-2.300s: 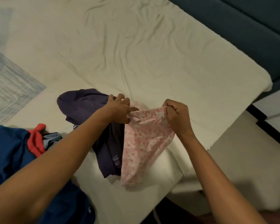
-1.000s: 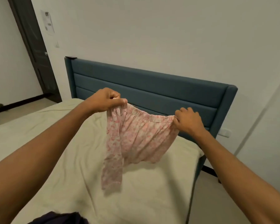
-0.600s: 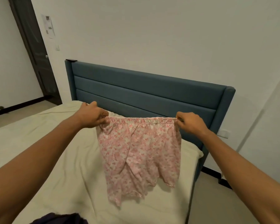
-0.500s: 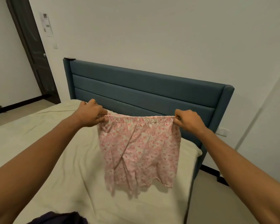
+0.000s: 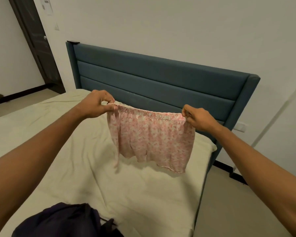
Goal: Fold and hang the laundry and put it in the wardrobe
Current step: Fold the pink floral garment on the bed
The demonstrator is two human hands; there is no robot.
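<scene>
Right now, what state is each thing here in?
pink floral shorts: held up, spread, hanging above the bed
left hand: pinching one waistband end
right hand: pinching the other end
dark garment: crumpled on the bed
bed: sheet wrinkled
door: only partly visible

There is a single view, taken from the person's head and aimed forward and a little downward along both outstretched arms. It faces the blue headboard (image 5: 161, 79) and the white wall (image 5: 178, 23) behind it, across the cream bed (image 5: 75, 151). The wide lens bends the edges: the dark door (image 5: 36, 47) at far left leans inward. The forearms fill the lower corners, so they are closest; the left hand (image 5: 96, 104) and right hand (image 5: 197, 119) sit mid-frame, the headboard farther off. With one camera only, no second view shares the scene
</scene>
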